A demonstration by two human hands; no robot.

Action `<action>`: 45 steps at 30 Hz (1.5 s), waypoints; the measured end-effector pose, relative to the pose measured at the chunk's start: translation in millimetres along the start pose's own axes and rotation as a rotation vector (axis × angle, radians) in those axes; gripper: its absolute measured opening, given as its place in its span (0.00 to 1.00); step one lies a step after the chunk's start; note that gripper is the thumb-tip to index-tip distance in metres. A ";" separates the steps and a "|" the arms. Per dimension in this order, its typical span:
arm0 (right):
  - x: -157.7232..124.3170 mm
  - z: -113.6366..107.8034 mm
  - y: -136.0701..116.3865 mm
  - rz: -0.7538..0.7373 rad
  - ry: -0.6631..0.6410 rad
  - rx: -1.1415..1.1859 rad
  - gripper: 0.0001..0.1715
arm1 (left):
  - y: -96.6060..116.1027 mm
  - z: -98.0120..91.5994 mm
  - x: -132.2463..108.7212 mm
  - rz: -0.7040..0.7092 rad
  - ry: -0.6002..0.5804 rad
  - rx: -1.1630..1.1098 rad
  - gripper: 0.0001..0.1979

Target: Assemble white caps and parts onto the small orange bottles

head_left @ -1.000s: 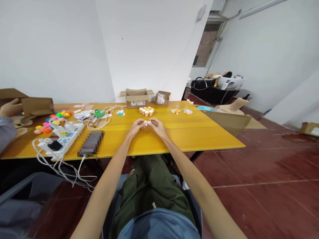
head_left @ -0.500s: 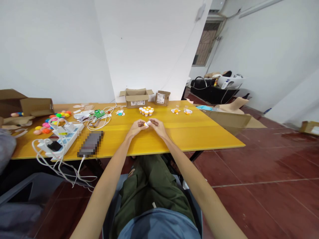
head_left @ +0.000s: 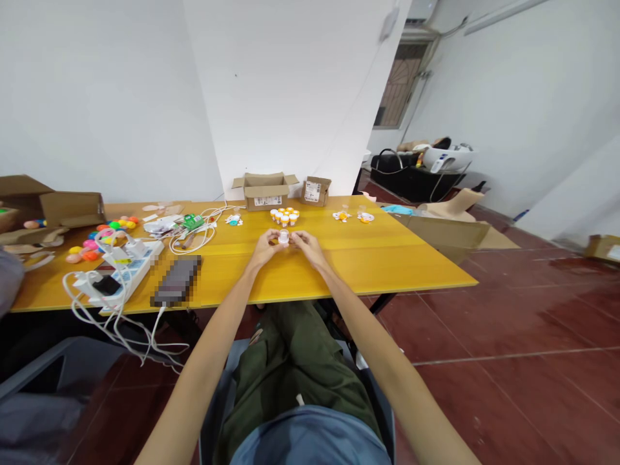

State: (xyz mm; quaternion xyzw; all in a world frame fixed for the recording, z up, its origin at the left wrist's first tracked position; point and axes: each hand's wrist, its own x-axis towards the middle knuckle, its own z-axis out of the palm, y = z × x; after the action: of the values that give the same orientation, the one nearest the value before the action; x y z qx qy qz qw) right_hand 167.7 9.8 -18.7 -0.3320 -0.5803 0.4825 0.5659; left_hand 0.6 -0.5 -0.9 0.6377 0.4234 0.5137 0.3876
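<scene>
Both my hands meet over the middle of the yellow table (head_left: 368, 265). My left hand (head_left: 266, 248) and my right hand (head_left: 305, 246) pinch a small white bottle-like piece (head_left: 283, 237) between their fingertips, fingers closed round it. Just beyond them stands a cluster of small orange-and-white bottles (head_left: 285, 216). Two little orange-and-white items (head_left: 353, 217) lie further right, and a small blue-and-white one (head_left: 234, 219) lies to the left.
Two open cardboard boxes (head_left: 264, 189) stand at the table's far edge. At the left are a white power strip with cables (head_left: 121, 265), a dark phone (head_left: 177, 279), coloured balls (head_left: 104, 236) and another box (head_left: 53, 203). A co-worker's sleeve (head_left: 8, 274) shows at far left.
My hands stayed together, turning the small white piece between the fingertips. The co-worker's hand at the far left box has withdrawn out of sight.
</scene>
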 end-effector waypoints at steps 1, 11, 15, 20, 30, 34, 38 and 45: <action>-0.9 -0.3 -1.4 0.030 -0.021 0.031 0.24 | 1.0 1.2 -0.3 0.011 0.018 -0.009 0.19; -4.7 2.2 -1.6 0.189 -0.098 0.356 0.18 | 6.5 14.3 -3.6 0.094 -0.002 -0.043 0.19; -1.2 1.5 3.9 0.184 -0.032 0.363 0.16 | 2.5 8.8 -1.5 0.104 0.031 0.023 0.16; 0.4 1.3 9.1 0.133 -0.008 0.322 0.19 | -2.3 5.8 0.1 0.134 0.021 0.014 0.15; -2.0 1.8 4.3 0.155 0.005 0.229 0.22 | -0.9 4.2 -2.2 0.185 -0.021 0.035 0.12; -3.5 2.7 -0.2 0.171 -0.002 0.211 0.24 | -0.9 3.8 -2.4 0.191 -0.031 0.039 0.13; -4.6 3.5 -2.5 0.185 -0.006 0.185 0.25 | 1.0 4.4 -3.4 0.185 -0.037 0.046 0.13; -4.8 2.6 -3.7 0.209 -0.017 0.145 0.26 | 2.4 5.0 -4.6 0.161 -0.045 0.044 0.13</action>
State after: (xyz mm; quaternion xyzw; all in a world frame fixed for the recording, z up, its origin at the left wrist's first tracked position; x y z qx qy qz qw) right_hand 166.4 3.7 -16.6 -0.3449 -0.5107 0.5824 0.5301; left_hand 5.3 -5.9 -1.0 0.6895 0.3732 0.5191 0.3404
